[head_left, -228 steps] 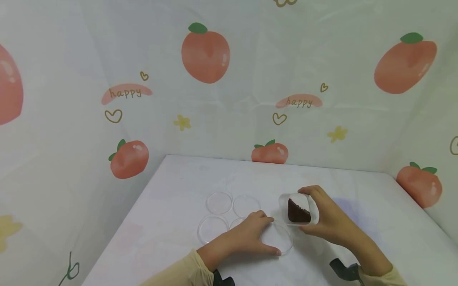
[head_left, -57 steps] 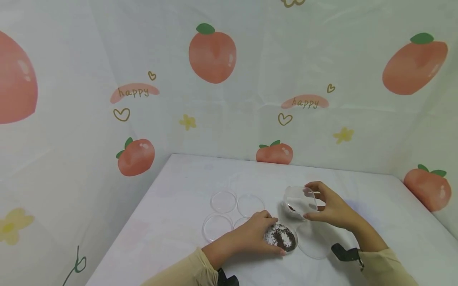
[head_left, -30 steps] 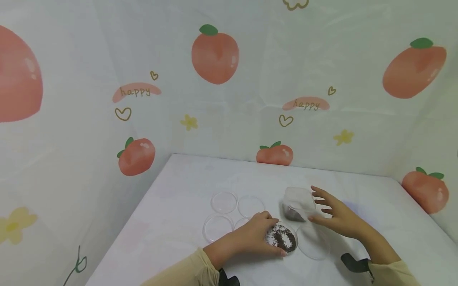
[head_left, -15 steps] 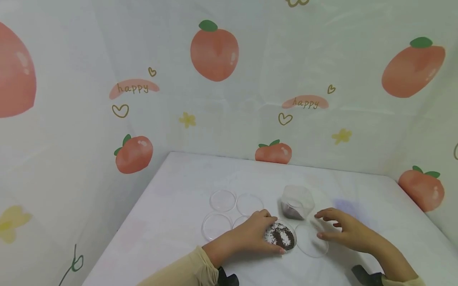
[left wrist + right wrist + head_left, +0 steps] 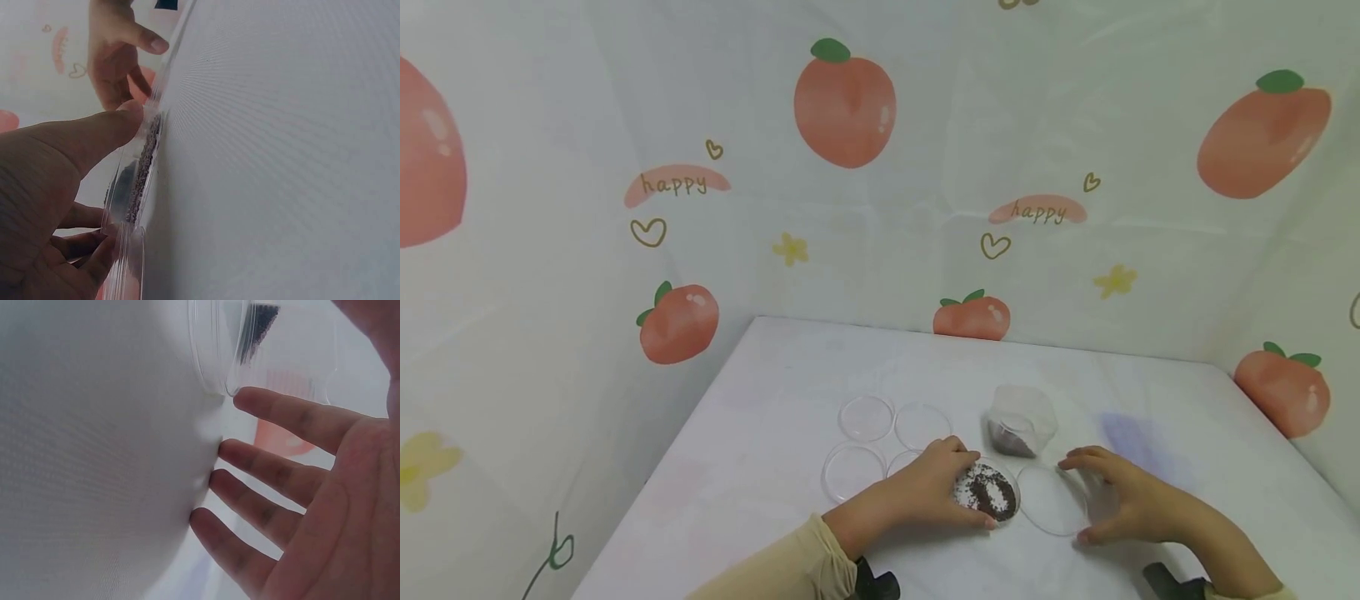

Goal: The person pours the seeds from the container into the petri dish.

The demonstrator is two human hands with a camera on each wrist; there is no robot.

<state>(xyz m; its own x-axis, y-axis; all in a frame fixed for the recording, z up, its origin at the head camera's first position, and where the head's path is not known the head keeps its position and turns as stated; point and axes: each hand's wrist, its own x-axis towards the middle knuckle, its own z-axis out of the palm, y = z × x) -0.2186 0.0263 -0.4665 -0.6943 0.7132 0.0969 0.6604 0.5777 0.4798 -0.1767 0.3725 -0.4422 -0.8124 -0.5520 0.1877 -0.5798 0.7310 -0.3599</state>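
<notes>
My left hand [image 5: 928, 492] grips a round clear petri dish [image 5: 988, 493] by its sides, thumb at the near edge and fingers at the far edge. Dark brown, soil-like grains lie in patches across the dish's bottom. Just right of it lies a clear round lid or dish [image 5: 1052, 500] with nothing in it. Beside that, my right hand [image 5: 1138, 500] holds nothing; its thumb and fingers are spread, with the index fingertip [image 5: 247, 397] right at the rim in the right wrist view. Behind stands a clear squarish tub [image 5: 1022, 419] with dark grains heaped in its bottom.
Left of the left hand, several clear round dishes or lids [image 5: 852, 473] lie on the white table [image 5: 775, 375]; one is partly hidden by that hand. A fruit-printed white backdrop [image 5: 880, 217] rises at the table's back and sides.
Earlier the right hand tipped the tub and grains came to lie in the left hand's dish. It has since let go of the tub and moved nearer, to the lid's right side.
</notes>
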